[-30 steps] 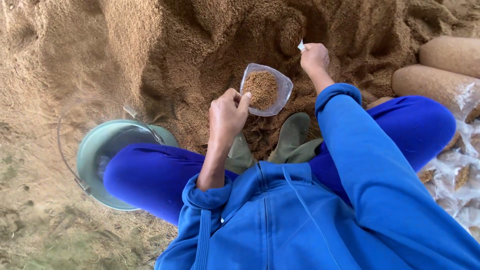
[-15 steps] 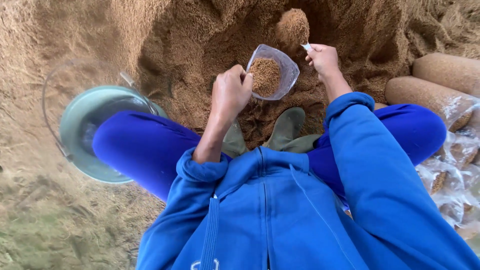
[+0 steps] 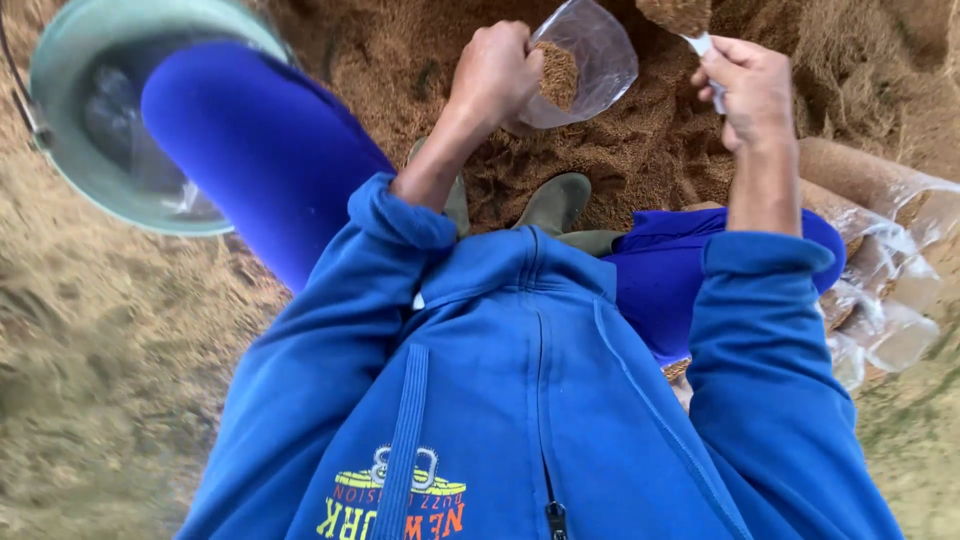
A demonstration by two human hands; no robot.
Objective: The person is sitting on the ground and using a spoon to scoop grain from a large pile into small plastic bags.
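My left hand (image 3: 498, 72) grips the rim of a clear plastic bag (image 3: 590, 55) that holds some brown sawdust-like material. My right hand (image 3: 752, 88) holds the white handle of a scoop (image 3: 690, 20) heaped with the same brown material, just to the right of the bag's mouth and at the top edge of the view. Both hands are over a big pile of brown material (image 3: 640, 150). I am crouched in a blue jacket and blue trousers, with green boots (image 3: 560, 205) below the hands.
A pale green metal bucket (image 3: 70, 130) with a wire handle stands at the upper left, beside my left knee. Several filled clear plastic bags (image 3: 880, 210) lie on the right. The ground around is covered in the brown material.
The view has closed in on the hands. My right hand has brought the loaded scoop up beside the bag's mouth. My left hand still holds the bag.
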